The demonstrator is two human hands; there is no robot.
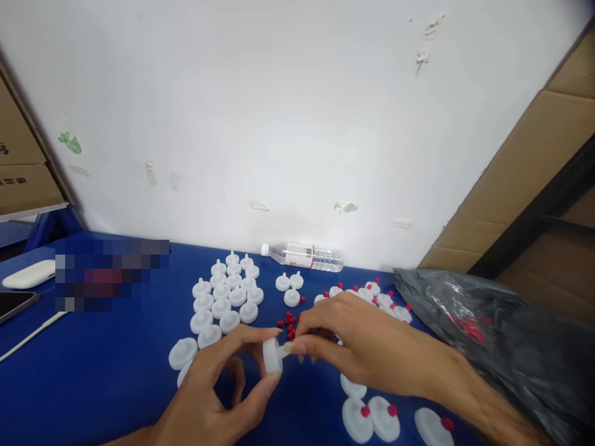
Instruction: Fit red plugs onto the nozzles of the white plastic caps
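Observation:
My left hand (218, 390) pinches a white plastic nozzle cap (271, 357) by its rim between thumb and fingers, with its spout pointing right. My right hand (367, 341) is closed at the tip of that spout, thumb against the fingers; whatever it pinches there is hidden. Just behind the fingertips lies a small pile of red tip caps (290, 322). Rows of white nozzle caps (221, 308) without red tips stand left of centre, partly behind my left hand. To the right, around and beyond my right hand, are nozzle caps with red tips (385, 419).
A clear plastic bottle (304, 256) lies against the white wall (297, 124). At right, a dark plastic bag (502, 347) has red pieces in it. A white cable (35, 336), a white device (30, 274) and a phone-like object (16, 303) lie at left on the blue table (116, 371).

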